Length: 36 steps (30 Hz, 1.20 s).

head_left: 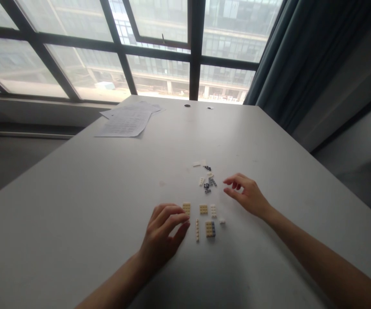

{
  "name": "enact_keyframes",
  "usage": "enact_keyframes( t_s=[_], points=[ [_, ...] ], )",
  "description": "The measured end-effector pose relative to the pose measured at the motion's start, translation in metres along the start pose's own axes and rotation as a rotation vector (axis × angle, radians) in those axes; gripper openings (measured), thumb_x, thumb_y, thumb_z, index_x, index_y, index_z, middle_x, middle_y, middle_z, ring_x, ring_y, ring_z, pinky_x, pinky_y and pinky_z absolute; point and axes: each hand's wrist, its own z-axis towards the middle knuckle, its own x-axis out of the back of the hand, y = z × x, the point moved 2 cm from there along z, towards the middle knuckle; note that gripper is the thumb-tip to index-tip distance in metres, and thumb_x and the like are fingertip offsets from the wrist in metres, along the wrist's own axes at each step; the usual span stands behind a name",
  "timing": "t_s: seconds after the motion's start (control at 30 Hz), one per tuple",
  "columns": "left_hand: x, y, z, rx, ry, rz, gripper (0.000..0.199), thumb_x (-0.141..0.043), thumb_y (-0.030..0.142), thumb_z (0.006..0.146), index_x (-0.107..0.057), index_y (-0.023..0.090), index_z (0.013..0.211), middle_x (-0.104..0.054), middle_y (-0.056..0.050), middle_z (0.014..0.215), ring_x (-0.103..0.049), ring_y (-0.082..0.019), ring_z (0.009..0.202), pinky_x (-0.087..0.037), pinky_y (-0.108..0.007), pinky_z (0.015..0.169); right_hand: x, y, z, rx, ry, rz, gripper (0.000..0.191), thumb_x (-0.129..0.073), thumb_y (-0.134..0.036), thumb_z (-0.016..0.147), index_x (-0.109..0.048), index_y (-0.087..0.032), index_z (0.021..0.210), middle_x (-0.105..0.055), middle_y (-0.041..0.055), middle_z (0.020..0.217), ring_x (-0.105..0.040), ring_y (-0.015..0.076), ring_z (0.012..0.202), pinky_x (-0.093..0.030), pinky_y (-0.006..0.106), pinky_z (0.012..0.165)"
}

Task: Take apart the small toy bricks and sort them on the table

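Note:
My left hand [168, 227] is at the tan plate [186, 207] on the left, its fingertips beside and partly over the plate's lower edge; whether they grip anything is hidden. To its right lie a thin tan strip [197, 230], a tan square plate [203, 209], a white studded plate [213, 210], a tan and blue block [210, 229] and a small white piece [222, 222]. My right hand [241, 191] hovers with parted, curled fingers and nothing between them, right of a loose group of grey pieces [212, 182], black pieces [206, 186] and white pieces [202, 181].
The pieces lie on a large white table [108, 223]. Printed papers [126, 122] overlap at its far left. Near the far edge is a dark round hole [187, 105]. Windows stand beyond, with a blue-grey curtain [285, 64] at the right.

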Motion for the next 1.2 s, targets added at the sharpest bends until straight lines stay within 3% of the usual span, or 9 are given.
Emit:
enact_keyframes(
  t_s=[0.13, 0.33, 0.63, 0.77, 0.9, 1.03, 1.1, 1.2],
  points=[
    [0.0, -0.001, 0.0, 0.001, -0.002, 0.004, 0.018, -0.066, 0.009, 0.077, -0.062, 0.019, 0.09, -0.064, -0.005, 0.088, -0.059, -0.018, 0.086, -0.052, -0.033, 0.075, -0.008, 0.016, 0.026, -0.05, 0.049, -0.044, 0.018, -0.064, -0.024, 0.082, -0.068, -0.017, 0.098, -0.062, 0.0039, 0.087, -0.055, 0.0137, 0.068, -0.046, 0.029, 0.067],
    [0.0, -0.002, -0.002, 0.007, -0.005, 0.004, 0.02, -0.067, 0.008, 0.076, -0.062, 0.019, 0.092, -0.063, -0.005, 0.089, -0.058, -0.018, 0.086, -0.052, -0.033, 0.076, -0.032, 0.033, 0.044, -0.041, -0.17, -0.064, 0.038, -0.067, -0.015, 0.075, -0.067, -0.02, 0.113, -0.06, 0.0029, 0.092, -0.053, 0.011, 0.067, -0.046, 0.026, 0.071],
    [0.0, -0.001, 0.0, 0.013, -0.004, 0.002, 0.018, -0.067, 0.009, 0.077, -0.062, 0.02, 0.09, -0.064, -0.005, 0.088, -0.059, -0.018, 0.085, -0.052, -0.033, 0.075, -0.031, 0.038, 0.047, 0.018, -0.25, -0.087, 0.028, -0.068, -0.019, 0.077, -0.069, -0.02, 0.105, -0.059, 0.0026, 0.094, -0.052, 0.0101, 0.065, -0.046, 0.025, 0.071],
    [0.0, -0.002, 0.0, 0.012, -0.005, 0.011, 0.017, -0.066, 0.01, 0.078, -0.062, 0.02, 0.091, -0.064, -0.005, 0.088, -0.059, -0.018, 0.085, -0.052, -0.032, 0.075, -0.03, 0.035, 0.045, 0.084, -0.278, -0.174, 0.023, -0.065, -0.019, 0.082, -0.069, -0.02, 0.104, -0.06, 0.0044, 0.098, -0.057, 0.0141, 0.078, -0.047, 0.028, 0.078],
    [-0.001, -0.002, -0.002, 0.013, -0.012, 0.015, 0.016, -0.065, 0.011, 0.078, -0.062, 0.02, 0.091, -0.064, -0.005, 0.088, -0.059, -0.018, 0.085, -0.052, -0.033, 0.075, -0.033, 0.032, 0.037, 0.189, -0.233, -0.282, 0.026, -0.052, -0.016, 0.091, -0.064, -0.02, 0.113, -0.062, 0.0071, 0.104, -0.057, 0.0182, 0.096, -0.044, 0.031, 0.09],
    [-0.001, -0.002, -0.001, 0.007, -0.015, 0.007, 0.016, -0.065, 0.01, 0.078, -0.062, 0.02, 0.09, -0.064, -0.005, 0.087, -0.059, -0.018, 0.084, -0.051, -0.032, 0.075, -0.036, 0.034, 0.029, 0.185, -0.184, -0.386, 0.029, -0.047, -0.01, 0.091, -0.065, -0.02, 0.112, -0.064, 0.0079, 0.1, -0.057, 0.0188, 0.096, -0.045, 0.031, 0.089],
    [-0.001, -0.001, -0.001, 0.002, -0.012, 0.004, 0.018, -0.066, 0.009, 0.077, -0.062, 0.019, 0.091, -0.064, -0.005, 0.088, -0.059, -0.018, 0.085, -0.051, -0.033, 0.075, -0.035, 0.03, 0.025, 0.138, -0.141, -0.347, 0.029, -0.047, -0.007, 0.089, -0.067, -0.019, 0.107, -0.065, 0.0082, 0.098, -0.058, 0.0188, 0.093, -0.045, 0.032, 0.089],
    [-0.001, -0.001, -0.001, 0.0, -0.004, 0.006, 0.02, -0.067, 0.008, 0.076, -0.062, 0.019, 0.092, -0.064, -0.006, 0.088, -0.058, -0.018, 0.085, -0.051, -0.034, 0.076, -0.034, 0.015, 0.015, 0.003, -0.043, -0.093, 0.025, -0.048, -0.01, 0.089, -0.068, -0.018, 0.101, -0.068, 0.0072, 0.096, -0.062, 0.0181, 0.089, -0.047, 0.033, 0.085]
  ],
)
